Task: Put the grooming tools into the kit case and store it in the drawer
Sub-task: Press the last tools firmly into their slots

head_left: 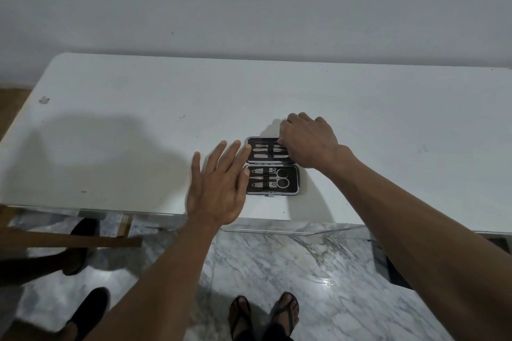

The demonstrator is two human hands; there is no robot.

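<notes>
A dark kit case (294,180) lies open and flat on the white table (138,133), near the front edge. Its far half holds several slim metal tools (263,150); the near half holds two clippers and scissors (281,178) under a strap. My left hand (219,191) is spread flat at the case's left side, with its fingertips touching the left edge of both halves. My right hand (307,141) is curled over the far right corner of the case, fingertips on a tool or the rim there; I cannot tell which.
A wall stands just behind the table. Below the front edge is marble floor (277,263), with my sandalled feet (263,315). Another person's dark shoes (83,310) and a wooden frame (69,241) are at the lower left. No drawer is in view.
</notes>
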